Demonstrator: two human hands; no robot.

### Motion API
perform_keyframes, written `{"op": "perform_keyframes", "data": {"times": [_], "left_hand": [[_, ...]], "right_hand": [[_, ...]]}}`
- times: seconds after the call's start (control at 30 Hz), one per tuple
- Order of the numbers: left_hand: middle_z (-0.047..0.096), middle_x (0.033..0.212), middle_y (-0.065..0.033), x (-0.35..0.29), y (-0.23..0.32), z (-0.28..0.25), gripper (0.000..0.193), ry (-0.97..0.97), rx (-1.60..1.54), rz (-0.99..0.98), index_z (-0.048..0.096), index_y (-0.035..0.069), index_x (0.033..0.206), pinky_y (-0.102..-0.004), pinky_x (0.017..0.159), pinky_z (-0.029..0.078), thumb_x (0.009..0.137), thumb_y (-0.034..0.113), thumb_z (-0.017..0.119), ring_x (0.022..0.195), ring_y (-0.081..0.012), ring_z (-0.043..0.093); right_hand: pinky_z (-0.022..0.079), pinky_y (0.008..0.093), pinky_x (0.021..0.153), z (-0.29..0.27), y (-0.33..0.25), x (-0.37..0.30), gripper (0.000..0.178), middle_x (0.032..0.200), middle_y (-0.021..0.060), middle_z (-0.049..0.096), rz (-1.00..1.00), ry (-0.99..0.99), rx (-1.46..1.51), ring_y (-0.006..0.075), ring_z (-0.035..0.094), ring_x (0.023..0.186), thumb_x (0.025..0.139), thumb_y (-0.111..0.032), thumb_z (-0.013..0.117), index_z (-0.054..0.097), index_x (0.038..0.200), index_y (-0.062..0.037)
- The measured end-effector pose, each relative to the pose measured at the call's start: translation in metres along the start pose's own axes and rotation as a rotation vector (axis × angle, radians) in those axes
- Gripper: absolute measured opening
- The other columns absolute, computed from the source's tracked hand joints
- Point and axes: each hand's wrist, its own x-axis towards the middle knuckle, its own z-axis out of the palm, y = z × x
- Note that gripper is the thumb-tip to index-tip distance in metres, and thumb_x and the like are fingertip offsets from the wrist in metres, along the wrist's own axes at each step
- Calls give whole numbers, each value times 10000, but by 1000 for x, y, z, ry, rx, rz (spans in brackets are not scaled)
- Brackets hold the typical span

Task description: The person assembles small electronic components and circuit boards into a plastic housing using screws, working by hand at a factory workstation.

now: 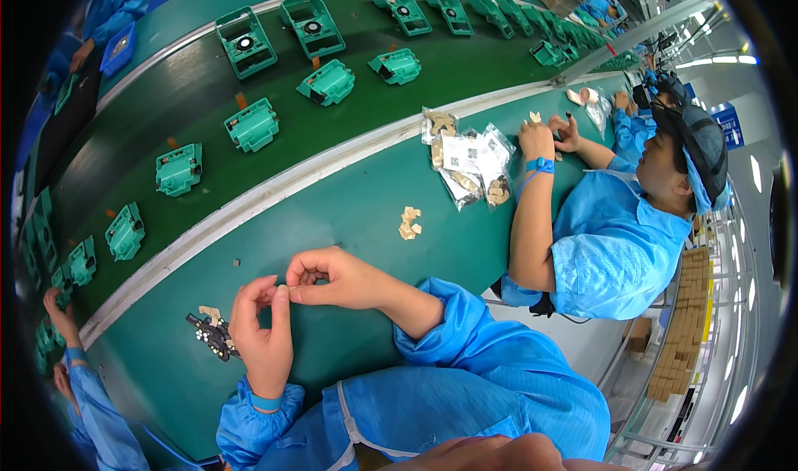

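Over the green work table, my left hand and my right hand meet fingertip to fingertip. Both are closed in a pinch on something thin and small that I cannot make out. Beside my left hand lies a small heap of black parts with shiny round spots and a tan scrap among them. A tiny brownish square piece rests beyond my left fingertips. Farther off to the right, several small tan pieces sit loosely together.
Clear plastic bags of tan pieces lie near a co-worker on my right. Past a pale rail runs a green conveyor carrying teal plastic housings. Another person's hand reaches in at the far left.
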Motion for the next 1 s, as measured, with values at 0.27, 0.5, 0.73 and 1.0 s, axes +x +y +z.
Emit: {"op": "perform_keyframes", "data": {"times": [0.27, 0.5, 0.73, 1.0], "left_hand": [[630, 945, -74, 1, 0, 6, 170, 1, -8, 3, 622, -20, 1101, -280, 812, 507, 950, 55, 638, 886, -138, 616], [631, 940, -81, 2, 4, 9, 163, 0, 8, 18, 622, -23, 1093, -284, 812, 512, 949, 52, 634, 877, -145, 622], [630, 943, -85, 2, 4, 12, 170, -10, 19, 18, 621, -25, 1102, -289, 822, 513, 952, 55, 631, 885, -149, 621], [628, 960, -87, 2, 4, 16, 176, -20, 20, 8, 618, -26, 1108, -289, 819, 510, 957, 63, 627, 893, -150, 617]], "right_hand": [[465, 237, 748, -7, 2, -3, 121, 896, -30, 643, 34, -28, -13, 48, 564, 814, 930, -139, 696, 655, 985, -40], [470, 242, 788, -12, 5, -4, 132, 919, -27, 653, 25, -35, 3, 52, 579, 850, 935, -151, 698, 655, 1002, -46], [458, 225, 706, -11, 2, -5, 143, 834, -37, 636, -15, -1, 9, 41, 561, 775, 931, -190, 703, 659, 950, -54], [459, 222, 706, -15, 2, -7, 150, 842, -38, 632, -18, -6, 19, 37, 557, 781, 932, -192, 706, 659, 953, -51]]}}
